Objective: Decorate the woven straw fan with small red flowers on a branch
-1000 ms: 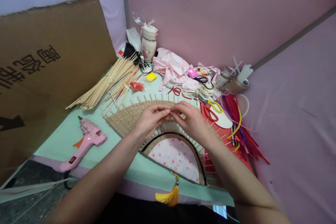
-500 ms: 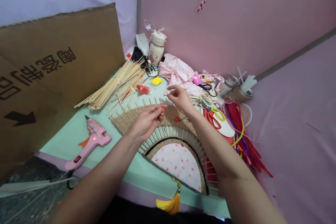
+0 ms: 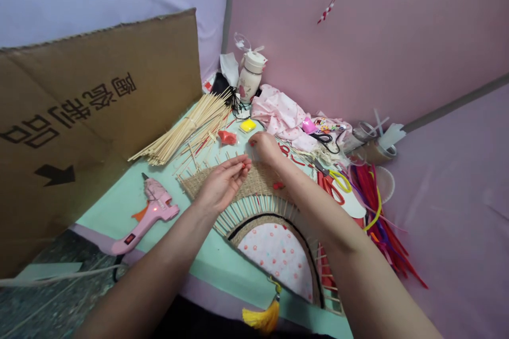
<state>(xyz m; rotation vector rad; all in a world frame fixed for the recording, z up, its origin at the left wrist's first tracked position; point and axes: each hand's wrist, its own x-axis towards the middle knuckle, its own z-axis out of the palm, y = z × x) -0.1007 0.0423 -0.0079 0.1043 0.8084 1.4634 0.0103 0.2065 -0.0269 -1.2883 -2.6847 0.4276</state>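
The left hand (image 3: 221, 184) pinches a small red piece (image 3: 244, 166) between nearly closed fingers, above the woven fan (image 3: 260, 179) on the tabletop (image 3: 210, 259). Farther off, the right hand (image 3: 267, 147) curls its fingers; from here I can't tell whether they hold anything.

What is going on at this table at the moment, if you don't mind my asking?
A person's left hand pinches a small red piece above a woven fan that lies on the table, a yellow tassel at its near edge. The right hand is near a wrapped red lump; whether it holds anything is unclear. More red bits lie on the fan, and a pink hot glue gun lies to the left.
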